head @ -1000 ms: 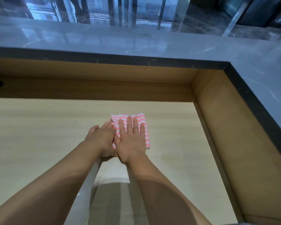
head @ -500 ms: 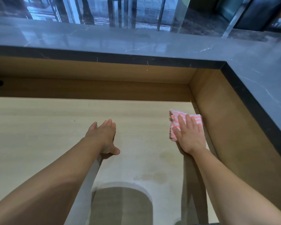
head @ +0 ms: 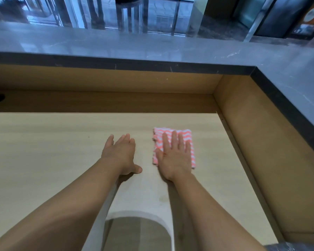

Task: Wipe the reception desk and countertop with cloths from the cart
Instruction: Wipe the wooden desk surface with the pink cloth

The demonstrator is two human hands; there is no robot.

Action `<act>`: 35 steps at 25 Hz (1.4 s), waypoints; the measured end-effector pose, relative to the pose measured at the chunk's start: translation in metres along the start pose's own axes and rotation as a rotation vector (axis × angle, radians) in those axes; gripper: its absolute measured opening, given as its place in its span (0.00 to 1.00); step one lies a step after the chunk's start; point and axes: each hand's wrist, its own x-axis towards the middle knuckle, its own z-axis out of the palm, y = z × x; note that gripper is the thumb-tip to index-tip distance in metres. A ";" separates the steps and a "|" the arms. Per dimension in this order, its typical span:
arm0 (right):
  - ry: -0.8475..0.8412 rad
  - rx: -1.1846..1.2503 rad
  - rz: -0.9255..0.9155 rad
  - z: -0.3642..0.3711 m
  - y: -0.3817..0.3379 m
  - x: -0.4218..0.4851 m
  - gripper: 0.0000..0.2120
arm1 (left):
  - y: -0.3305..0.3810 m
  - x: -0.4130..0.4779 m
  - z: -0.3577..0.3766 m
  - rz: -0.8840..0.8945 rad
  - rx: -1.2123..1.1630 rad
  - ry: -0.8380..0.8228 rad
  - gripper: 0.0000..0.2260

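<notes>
**Pink-striped cloth flat under the right palm, on the desk**

Pale wood was the surface I was working: the lower desk (head: 43,151), boxed in by the grey stone countertop (head: 152,44) at the back and on the right. The folded cloth (head: 157,142) lay on the desk right of centre, apart from the brown side panel (head: 261,142). My right hand (head: 174,158) pressed on it with straight fingers spread, gripping nothing. My left hand (head: 121,154) rested flat on bare wood just beside it, not touching the cloth. The two hands were apart.

I judged this to be mid-wipe on the desk, with the countertop not yet done. To do it well, I would keep the whole palm on the cloth so it slid without bunching. I would overlap the passes and carry them right into the corner where the desk met the panel. The left hand was best kept as a brace, clear of the path.

The cloth's long side seemed to run away from me, along my forearm, with its wavy stripes crossing side to side. The wide lens squashed depth, so I could not be sure it was not nearly square.
</notes>
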 end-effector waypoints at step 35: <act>-0.075 -0.023 -0.177 0.020 -0.024 -0.103 0.29 | 0.007 -0.107 0.044 0.090 0.017 0.020 0.30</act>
